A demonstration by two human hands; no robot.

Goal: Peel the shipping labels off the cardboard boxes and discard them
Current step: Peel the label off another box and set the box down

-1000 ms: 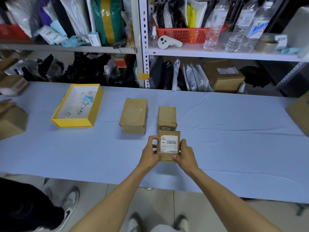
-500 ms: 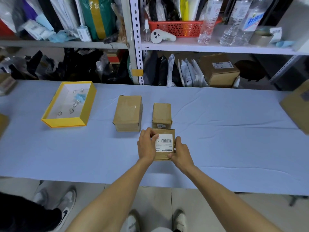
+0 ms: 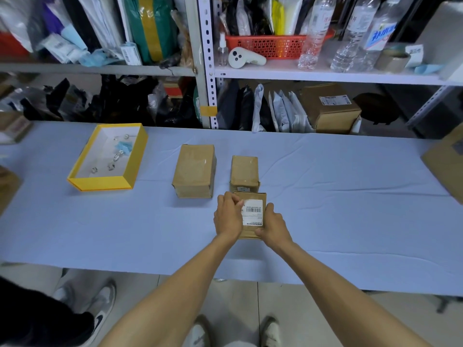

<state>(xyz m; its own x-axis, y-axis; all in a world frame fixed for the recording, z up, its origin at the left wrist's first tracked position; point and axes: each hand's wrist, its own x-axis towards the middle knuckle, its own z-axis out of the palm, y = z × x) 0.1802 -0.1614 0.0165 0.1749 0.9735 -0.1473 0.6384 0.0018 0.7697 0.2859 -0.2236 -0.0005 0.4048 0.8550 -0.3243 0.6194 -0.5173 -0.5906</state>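
A small cardboard box lies on the blue-covered table right in front of me, with a white shipping label on its top. My right hand grips the box's right side and near corner. My left hand covers the box's left side, its curled fingertips at the label's upper left edge. Behind it stand a second small box and a larger box. An open yellow tray with several small scraps sits at the far left.
Metal shelving full of bags, bottles and a labelled box runs behind the table. More cardboard boxes sit at the right edge and left edge. Another person's shoe is on the floor at lower left.
My left hand has slid from the box's left side onto its top, fingertips now at the label's corner. The camera view has shifted a little to the right.
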